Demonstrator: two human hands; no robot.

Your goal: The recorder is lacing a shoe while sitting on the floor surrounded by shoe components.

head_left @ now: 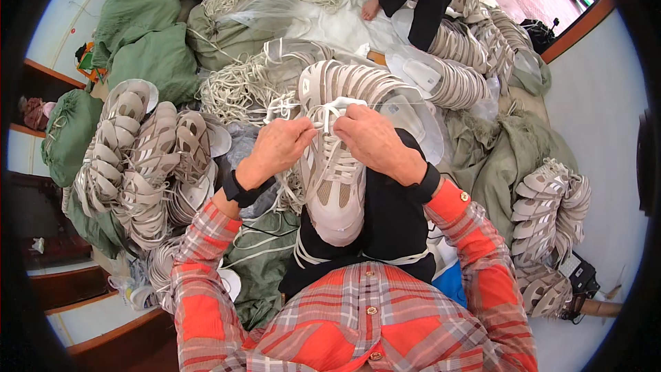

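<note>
A beige and tan sneaker upper (336, 217) rests on my lap, its rounded toe toward me. White shoelace (341, 164) runs criss-cross up its front. At the upper end of the lacing, my left hand (281, 143) pinches the lace from the left side, fingertips pressed together. Opposite it, my right hand (375, 139) is closed on the lace close to the collar, its fingers curled. The two hands are a short way apart, with white lace between them. My fingers hide part of the top eyelets.
Stacked sneaker uppers (148, 162) lie left, more uppers (551, 210) right. Just beyond my hands are another row of uppers (361, 81) and a heap of loose laces (237, 89). Green sacks (155, 55) stand back left. Another person's dark-clothed leg (430, 10) shows at the far side.
</note>
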